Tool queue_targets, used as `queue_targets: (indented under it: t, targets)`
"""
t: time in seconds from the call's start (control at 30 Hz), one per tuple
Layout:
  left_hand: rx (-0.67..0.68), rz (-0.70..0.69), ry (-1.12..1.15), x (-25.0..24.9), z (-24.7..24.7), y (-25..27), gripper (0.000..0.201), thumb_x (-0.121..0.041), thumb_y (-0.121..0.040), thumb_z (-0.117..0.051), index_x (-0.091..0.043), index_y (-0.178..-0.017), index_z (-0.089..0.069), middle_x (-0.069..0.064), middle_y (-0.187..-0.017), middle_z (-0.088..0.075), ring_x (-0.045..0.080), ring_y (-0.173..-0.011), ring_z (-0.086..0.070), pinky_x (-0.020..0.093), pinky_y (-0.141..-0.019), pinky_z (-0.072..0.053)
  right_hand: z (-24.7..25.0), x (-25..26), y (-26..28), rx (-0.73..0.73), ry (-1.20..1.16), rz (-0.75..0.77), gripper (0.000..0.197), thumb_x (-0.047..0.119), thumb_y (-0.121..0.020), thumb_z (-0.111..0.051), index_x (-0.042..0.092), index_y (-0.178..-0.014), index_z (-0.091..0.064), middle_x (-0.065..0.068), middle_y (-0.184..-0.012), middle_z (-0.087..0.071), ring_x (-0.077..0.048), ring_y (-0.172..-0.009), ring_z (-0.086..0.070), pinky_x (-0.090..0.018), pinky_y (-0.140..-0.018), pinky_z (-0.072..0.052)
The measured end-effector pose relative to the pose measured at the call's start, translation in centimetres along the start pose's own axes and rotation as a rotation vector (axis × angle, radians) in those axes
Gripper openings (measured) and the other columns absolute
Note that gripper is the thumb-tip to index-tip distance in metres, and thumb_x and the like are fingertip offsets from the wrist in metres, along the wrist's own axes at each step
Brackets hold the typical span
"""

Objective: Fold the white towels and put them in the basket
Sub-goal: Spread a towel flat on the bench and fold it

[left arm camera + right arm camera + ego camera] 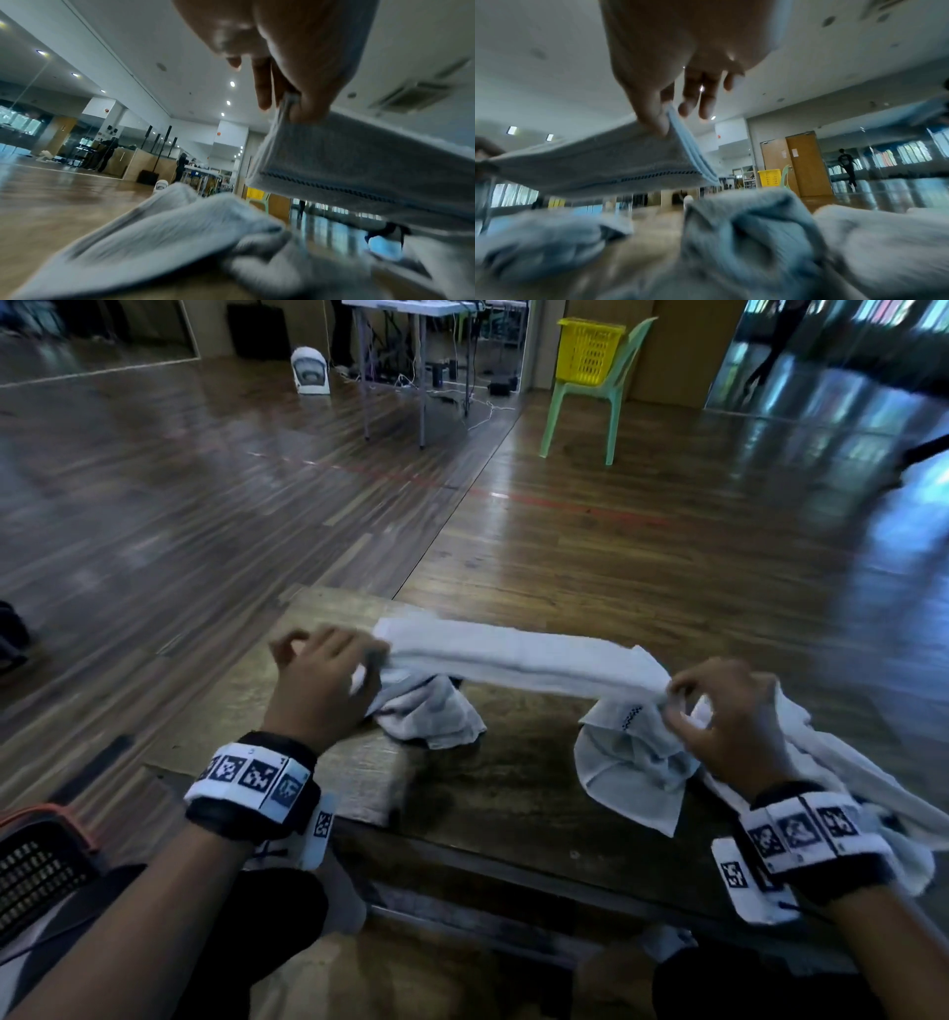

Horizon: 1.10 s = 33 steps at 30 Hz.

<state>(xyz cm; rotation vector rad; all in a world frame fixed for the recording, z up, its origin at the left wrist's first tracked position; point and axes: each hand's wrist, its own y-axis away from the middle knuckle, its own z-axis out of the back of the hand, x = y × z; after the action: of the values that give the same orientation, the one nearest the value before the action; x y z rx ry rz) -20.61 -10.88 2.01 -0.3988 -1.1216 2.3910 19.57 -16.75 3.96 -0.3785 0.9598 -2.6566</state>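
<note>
Towel hangs stretched between my pinching left hand and right hand, mid-fold; next, bring the ends together.

A white terry-cloth towel carries a dark stitched line, perhaps navy; upper right of the frame, a yellow slatted plastic basket sits on a pale green plastic chair.

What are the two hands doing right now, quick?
Left hand: pinches one end of the folded white cloth towel.
Right hand: pinches the towel's other end, stretched above the wooden table.
</note>
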Motion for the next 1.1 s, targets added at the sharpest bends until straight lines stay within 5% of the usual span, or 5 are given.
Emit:
queue_targets:
  t: [0.1, 0.23, 0.4, 0.7, 1.1]
  targets:
    - [0.378, -0.083, 0.088, 0.9, -1.8, 4.7, 0.012, -0.026, -0.074, -0.048, -0.028, -0.081, -0.057, -0.008, -0.083, -0.065, 0.020, -0.087, -0.059, 0.042, -0.079, -0.040, -2.1, -0.6, 3.9, 0.418, 0.146, 0.122, 0.029, 0.019, -0.057, -0.077, 0.028, -0.074, -0.055, 0.007, -0.073, -0.056, -0.018, -0.072, -0.055, -0.035, -0.068, -0.032]
    - [0.605, -0.145, 0.016, 0.5, -2.8, 9.7, 0.015, -0.026, -0.067, -0.057, -0.033, -0.081, -0.058, -0.016, -0.081, -0.062, 0.006, -0.086, -0.051, 0.038, -0.084, -0.031, -4.0, -0.4, 8.2, 0.718, 0.209, 0.202, 0.035, 0.031, -0.052, -0.072, 0.033, -0.074, -0.045, 0.013, -0.074, -0.051, -0.012, -0.071, -0.054, -0.028, -0.065, -0.025]
    - [0.650, -0.059, 0.060, 0.4, -2.1, 10.5, 0.027, -0.046, -0.076, -0.050, -0.032, -0.091, -0.067, -0.016, -0.093, -0.064, 0.008, -0.093, -0.056, 0.035, -0.085, -0.030, -3.5, 0.2, 8.5, 0.703, 0.162, 0.148, 0.022, 0.047, -0.061, -0.063, 0.033, -0.075, -0.053, 0.012, -0.079, -0.053, -0.012, -0.076, -0.056, -0.027, -0.064, -0.013]
    - [0.616, -0.187, 0.139, -5.6, -3.4, 11.0, 0.034, -0.042, -0.081, -0.047, -0.025, -0.107, -0.063, -0.007, -0.103, -0.063, 0.013, -0.095, -0.058, 0.033, -0.085, -0.044, -5.6, 4.9, 8.8, 0.628, -0.022, 0.127, 0.029, 0.032, -0.079, -0.060, 0.016, -0.103, -0.064, 0.000, -0.094, -0.060, -0.019, -0.082, -0.059, -0.032, -0.067, -0.050]
    - [0.583, 0.067, 0.146, -3.5, -2.8, 10.5, 0.028, -0.035, -0.084, -0.044, -0.016, -0.073, -0.061, -0.001, -0.077, -0.060, 0.022, -0.071, -0.057, 0.032, -0.062, -0.049, -4.1, 4.6, 9.9, 0.726, -0.074, -0.108, 0.023, 0.029, -0.089, -0.058, 0.016, -0.106, -0.063, 0.002, -0.103, -0.054, -0.013, -0.097, -0.053, -0.020, -0.075, -0.045]
